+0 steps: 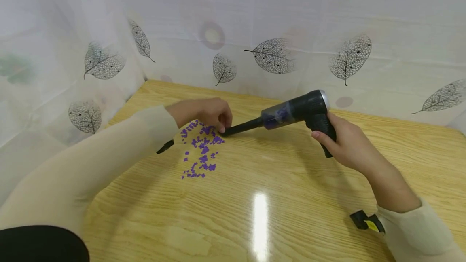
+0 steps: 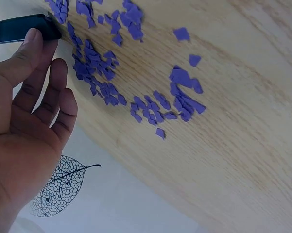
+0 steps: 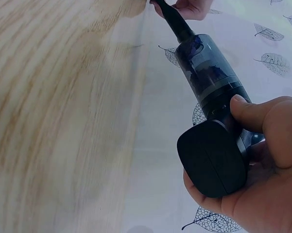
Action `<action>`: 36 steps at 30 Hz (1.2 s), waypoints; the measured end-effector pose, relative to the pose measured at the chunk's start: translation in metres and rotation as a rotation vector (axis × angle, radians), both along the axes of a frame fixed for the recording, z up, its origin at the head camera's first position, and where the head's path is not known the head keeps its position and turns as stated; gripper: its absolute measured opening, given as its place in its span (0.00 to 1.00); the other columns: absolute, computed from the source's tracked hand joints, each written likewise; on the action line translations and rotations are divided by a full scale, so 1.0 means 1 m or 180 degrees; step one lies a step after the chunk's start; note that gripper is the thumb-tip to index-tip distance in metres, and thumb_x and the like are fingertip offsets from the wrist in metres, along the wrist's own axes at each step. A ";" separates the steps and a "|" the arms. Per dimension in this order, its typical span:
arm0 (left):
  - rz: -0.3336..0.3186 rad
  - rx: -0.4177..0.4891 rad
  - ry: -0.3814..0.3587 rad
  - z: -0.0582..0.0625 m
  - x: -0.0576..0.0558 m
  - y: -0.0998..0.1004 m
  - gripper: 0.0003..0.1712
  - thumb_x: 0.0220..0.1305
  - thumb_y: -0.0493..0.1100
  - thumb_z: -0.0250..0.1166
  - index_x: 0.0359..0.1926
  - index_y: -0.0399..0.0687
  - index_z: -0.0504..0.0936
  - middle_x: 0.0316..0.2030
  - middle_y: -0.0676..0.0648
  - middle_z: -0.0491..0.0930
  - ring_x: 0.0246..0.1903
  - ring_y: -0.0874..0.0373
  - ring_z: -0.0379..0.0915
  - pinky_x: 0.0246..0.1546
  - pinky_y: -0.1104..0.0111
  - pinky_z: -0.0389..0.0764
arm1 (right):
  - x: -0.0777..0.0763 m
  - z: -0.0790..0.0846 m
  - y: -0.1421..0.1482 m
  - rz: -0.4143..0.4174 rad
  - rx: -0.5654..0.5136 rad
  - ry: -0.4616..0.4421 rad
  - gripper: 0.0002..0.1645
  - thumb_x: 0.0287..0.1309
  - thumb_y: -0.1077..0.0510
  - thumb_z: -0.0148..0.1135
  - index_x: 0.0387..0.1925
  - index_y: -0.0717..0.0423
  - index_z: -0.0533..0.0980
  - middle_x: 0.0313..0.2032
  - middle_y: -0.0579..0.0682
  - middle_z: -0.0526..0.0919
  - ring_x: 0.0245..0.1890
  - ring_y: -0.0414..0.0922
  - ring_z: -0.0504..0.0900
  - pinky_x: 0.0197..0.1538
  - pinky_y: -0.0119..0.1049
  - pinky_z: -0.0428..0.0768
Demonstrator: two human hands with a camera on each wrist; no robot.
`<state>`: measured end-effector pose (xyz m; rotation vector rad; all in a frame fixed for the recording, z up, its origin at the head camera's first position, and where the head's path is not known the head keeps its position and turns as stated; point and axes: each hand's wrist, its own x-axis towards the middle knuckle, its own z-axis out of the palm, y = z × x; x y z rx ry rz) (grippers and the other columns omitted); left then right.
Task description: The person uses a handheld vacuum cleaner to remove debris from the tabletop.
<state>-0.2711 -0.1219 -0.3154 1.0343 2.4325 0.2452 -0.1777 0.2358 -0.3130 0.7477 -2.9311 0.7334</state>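
Observation:
My right hand (image 1: pixel 349 142) grips the black handle of a handheld vacuum cleaner (image 1: pixel 303 108), with the thumb on its near side. Purple bits show inside its see-through dust cup (image 3: pixel 206 65). The long narrow nozzle (image 1: pixel 242 127) points left and down, its tip close to the table. With thumb and fingers my left hand (image 1: pixel 212 112) pinches the nozzle near the tip; in the left wrist view, the thumb lies against the dark nozzle end (image 2: pixel 26 29). Beside and below that hand, many purple paper scraps (image 1: pixel 204 148) lie scattered on the wooden table.
The light wood-grain table (image 1: pixel 291 197) reaches back to a white curtain (image 1: pixel 174 60) printed with dark leaves, which hangs behind and at the left. A bright light reflection (image 1: pixel 260 225) shows on the table front. Black straps (image 1: pixel 367 221) sit at the sleeve cuffs.

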 end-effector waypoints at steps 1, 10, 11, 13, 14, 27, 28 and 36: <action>-0.0003 0.0003 -0.0007 0.000 0.001 0.000 0.09 0.54 0.42 0.67 0.38 0.49 0.81 0.34 0.53 0.80 0.35 0.61 0.74 0.41 0.69 0.76 | 0.000 0.000 0.000 0.0007 0.0007 -0.0001 0.26 0.65 0.45 0.49 0.51 0.62 0.63 0.29 0.53 0.74 0.22 0.43 0.72 0.26 0.42 0.73; -0.0058 0.0082 -0.0078 -0.002 0.009 0.000 0.08 0.52 0.41 0.67 0.36 0.49 0.81 0.31 0.53 0.80 0.33 0.61 0.74 0.40 0.70 0.76 | -0.001 0.002 0.002 0.0050 0.0057 0.0053 0.26 0.65 0.46 0.49 0.53 0.63 0.63 0.29 0.53 0.74 0.23 0.43 0.71 0.27 0.43 0.73; -0.0073 0.0084 -0.0079 -0.002 0.010 0.000 0.08 0.52 0.41 0.67 0.35 0.49 0.81 0.31 0.53 0.80 0.33 0.61 0.74 0.40 0.70 0.76 | 0.000 0.002 0.002 0.0050 0.0059 0.0056 0.26 0.65 0.46 0.49 0.52 0.63 0.63 0.28 0.53 0.74 0.23 0.43 0.71 0.27 0.43 0.73; -0.0077 0.0074 -0.0088 -0.003 0.012 0.000 0.07 0.52 0.41 0.67 0.35 0.49 0.81 0.31 0.53 0.79 0.33 0.61 0.74 0.40 0.70 0.76 | 0.000 0.003 0.002 0.0053 0.0062 0.0080 0.25 0.65 0.46 0.49 0.52 0.62 0.63 0.28 0.53 0.74 0.23 0.44 0.71 0.27 0.43 0.73; -0.0078 0.0067 -0.0094 -0.003 0.013 0.000 0.07 0.52 0.41 0.67 0.35 0.49 0.81 0.31 0.54 0.79 0.33 0.61 0.74 0.40 0.70 0.76 | 0.000 0.003 0.002 0.0058 0.0063 0.0092 0.25 0.65 0.46 0.50 0.52 0.62 0.64 0.28 0.53 0.74 0.23 0.44 0.71 0.27 0.43 0.73; -0.0186 0.0000 -0.0299 -0.003 0.026 0.004 0.09 0.53 0.47 0.66 0.34 0.50 0.78 0.30 0.54 0.78 0.30 0.61 0.73 0.36 0.70 0.76 | 0.002 0.003 0.002 -0.0029 0.0002 -0.0279 0.30 0.67 0.45 0.44 0.58 0.66 0.59 0.32 0.56 0.75 0.25 0.46 0.72 0.28 0.42 0.73; -0.0186 0.0006 -0.0277 -0.003 0.027 0.005 0.11 0.53 0.49 0.66 0.33 0.50 0.78 0.29 0.54 0.78 0.30 0.61 0.74 0.35 0.70 0.77 | 0.002 0.003 0.003 -0.0069 -0.0009 -0.0336 0.30 0.68 0.45 0.43 0.58 0.66 0.59 0.32 0.57 0.75 0.25 0.46 0.72 0.28 0.42 0.73; -0.0216 -0.0038 -0.0043 -0.001 0.026 0.009 0.15 0.42 0.44 0.73 0.32 0.51 0.76 0.28 0.53 0.77 0.29 0.61 0.73 0.33 0.72 0.76 | 0.001 0.006 0.005 -0.0199 -0.0061 -0.0471 0.28 0.68 0.44 0.42 0.52 0.66 0.62 0.30 0.57 0.74 0.25 0.47 0.72 0.27 0.42 0.73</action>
